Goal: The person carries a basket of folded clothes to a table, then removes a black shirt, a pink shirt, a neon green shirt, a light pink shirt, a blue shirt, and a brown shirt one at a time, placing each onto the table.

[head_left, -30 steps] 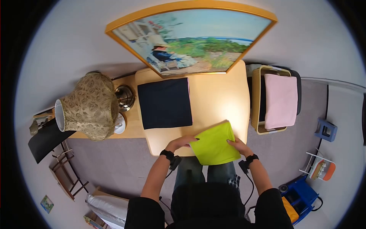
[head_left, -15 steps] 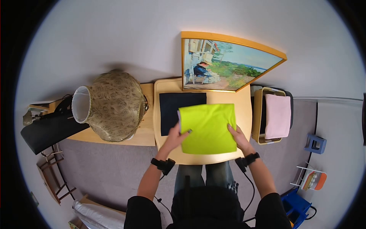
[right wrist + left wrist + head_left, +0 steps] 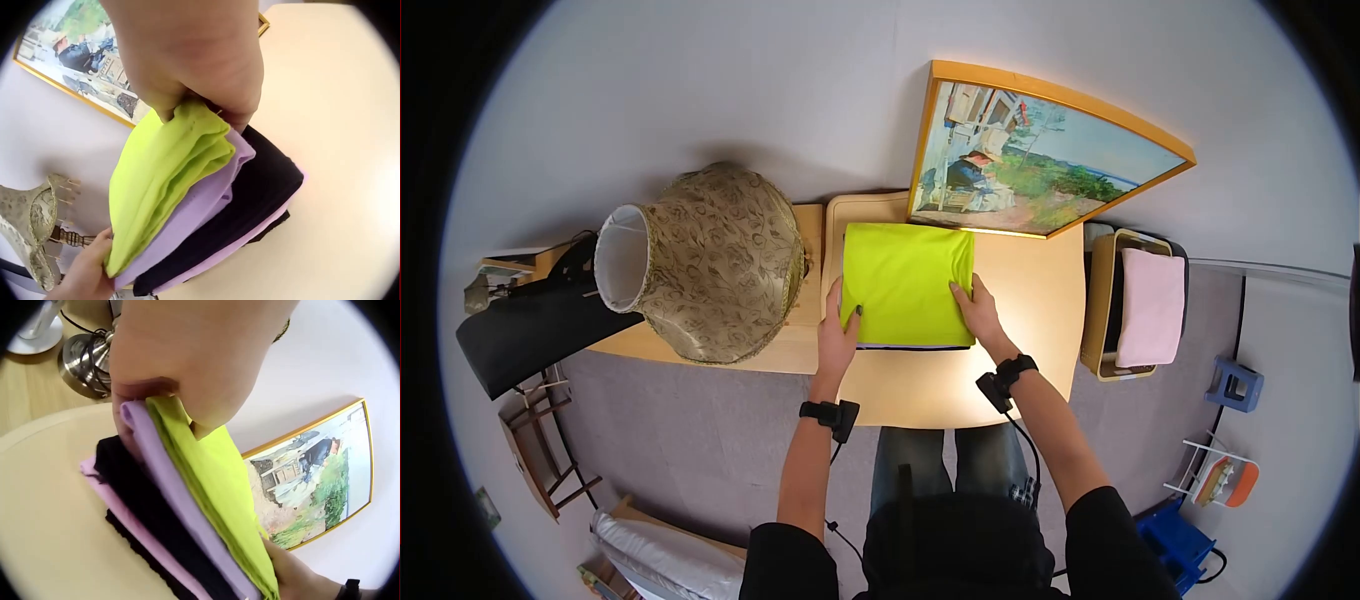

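Two folded cloths, the yellow-green one point(image 3: 908, 285) above the lavender one point(image 3: 184, 494), have just come forward over the black cloth point(image 3: 265, 175) on the table point(image 3: 1030, 310), covering most of it where earlier they covered only a part. The left hand point(image 3: 838, 330) and the right hand point(image 3: 980, 312) pinch opposite sides, thumbs on top, not yet letting go, so the stacking seems, in my judgement, nearly complete for this pair.

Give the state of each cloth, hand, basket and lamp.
Lime cloth: folded, topmost, held
Lilac cloth: folded, under lime
Upper black cloth: folded, under lilac
Stacked pink cloth: mostly hidden
Lower black cloth: mostly hidden
Pale pink cloth: folded, over basket
Basket: partly covered
Lamp: upright, looks unlit
Left hand: grips lime, lilac
Right hand: grips lime
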A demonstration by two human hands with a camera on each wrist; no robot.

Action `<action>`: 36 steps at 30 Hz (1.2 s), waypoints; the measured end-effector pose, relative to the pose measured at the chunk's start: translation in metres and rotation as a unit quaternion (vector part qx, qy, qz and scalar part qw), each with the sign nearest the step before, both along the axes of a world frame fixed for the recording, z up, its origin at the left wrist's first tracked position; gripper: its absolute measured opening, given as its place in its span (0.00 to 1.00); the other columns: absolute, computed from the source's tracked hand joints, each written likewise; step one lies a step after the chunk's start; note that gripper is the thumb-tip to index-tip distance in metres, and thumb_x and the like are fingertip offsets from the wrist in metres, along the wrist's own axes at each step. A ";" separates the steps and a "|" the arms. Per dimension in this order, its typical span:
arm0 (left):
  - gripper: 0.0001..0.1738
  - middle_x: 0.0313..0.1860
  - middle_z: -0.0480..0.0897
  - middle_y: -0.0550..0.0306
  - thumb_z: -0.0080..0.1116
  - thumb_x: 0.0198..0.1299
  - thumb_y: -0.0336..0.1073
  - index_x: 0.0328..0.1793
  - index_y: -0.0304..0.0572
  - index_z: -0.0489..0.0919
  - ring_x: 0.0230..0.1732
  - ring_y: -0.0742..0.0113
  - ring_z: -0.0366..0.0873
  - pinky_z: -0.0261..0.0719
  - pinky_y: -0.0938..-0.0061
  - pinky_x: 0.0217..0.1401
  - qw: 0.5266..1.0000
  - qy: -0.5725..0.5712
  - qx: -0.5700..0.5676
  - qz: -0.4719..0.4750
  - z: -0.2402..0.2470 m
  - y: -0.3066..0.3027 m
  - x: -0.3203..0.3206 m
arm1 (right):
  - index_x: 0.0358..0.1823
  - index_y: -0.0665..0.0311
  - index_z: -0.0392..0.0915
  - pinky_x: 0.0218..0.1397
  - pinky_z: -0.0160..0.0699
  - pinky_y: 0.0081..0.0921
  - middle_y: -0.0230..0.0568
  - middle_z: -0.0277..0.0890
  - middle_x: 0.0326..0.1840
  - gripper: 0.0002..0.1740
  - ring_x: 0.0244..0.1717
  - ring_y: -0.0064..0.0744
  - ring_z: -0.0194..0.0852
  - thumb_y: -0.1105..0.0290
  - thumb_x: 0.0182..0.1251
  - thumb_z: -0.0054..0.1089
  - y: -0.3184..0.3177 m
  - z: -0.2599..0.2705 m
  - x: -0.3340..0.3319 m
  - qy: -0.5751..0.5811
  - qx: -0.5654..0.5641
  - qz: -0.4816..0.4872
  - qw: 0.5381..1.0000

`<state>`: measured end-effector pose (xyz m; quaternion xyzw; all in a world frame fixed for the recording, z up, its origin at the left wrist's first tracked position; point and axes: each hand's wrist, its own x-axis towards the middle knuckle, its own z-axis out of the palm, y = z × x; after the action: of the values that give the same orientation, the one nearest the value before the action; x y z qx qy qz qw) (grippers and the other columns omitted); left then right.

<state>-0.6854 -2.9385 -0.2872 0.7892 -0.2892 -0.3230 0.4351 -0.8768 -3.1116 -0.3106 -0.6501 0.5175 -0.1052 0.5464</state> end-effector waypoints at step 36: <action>0.42 0.79 0.39 0.34 0.58 0.58 0.45 0.78 0.50 0.55 0.81 0.46 0.31 0.30 0.45 0.77 0.903 -0.329 0.119 -0.248 -0.013 -0.044 -0.039 | 0.74 0.53 0.56 0.77 0.28 0.59 0.42 0.35 0.81 0.38 0.81 0.50 0.26 0.45 0.65 0.50 0.026 0.028 0.008 0.137 -0.374 0.399 0.826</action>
<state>-0.7242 -2.9826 -0.3003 0.7994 -0.5616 -0.1741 0.1234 -0.8684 -3.0855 -0.2825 -0.9621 0.2039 0.0268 0.1791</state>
